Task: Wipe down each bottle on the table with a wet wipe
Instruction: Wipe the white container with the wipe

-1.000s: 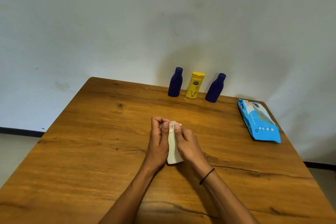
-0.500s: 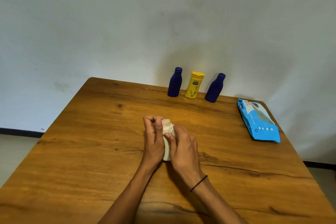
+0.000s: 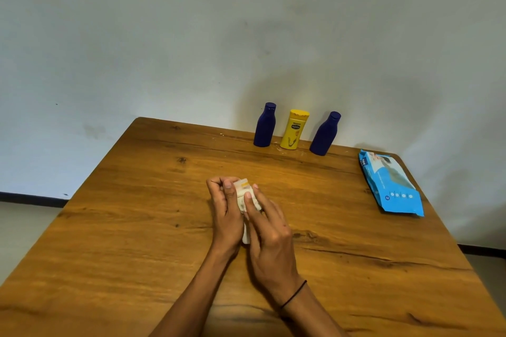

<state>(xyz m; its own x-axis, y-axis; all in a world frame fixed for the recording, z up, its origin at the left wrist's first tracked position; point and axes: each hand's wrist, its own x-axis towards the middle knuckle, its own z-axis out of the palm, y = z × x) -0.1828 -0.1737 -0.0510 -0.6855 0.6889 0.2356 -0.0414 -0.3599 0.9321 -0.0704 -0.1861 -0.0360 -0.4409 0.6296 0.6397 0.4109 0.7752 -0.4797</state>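
Wooden desk (image 3: 137, 227) fills the lower frame. Blue wipes pack (image 3: 390, 183) lies flat at its right edge. At the far edge, upper centre, stand three upright bottles: left blue bottle (image 3: 264, 126), yellow bottle (image 3: 295, 130), right blue bottle (image 3: 324, 134). Frame centre: left hand (image 3: 226, 216) grips a pale bottle (image 3: 242, 191); right hand (image 3: 269, 238) presses a white wipe (image 3: 246, 235) against it.
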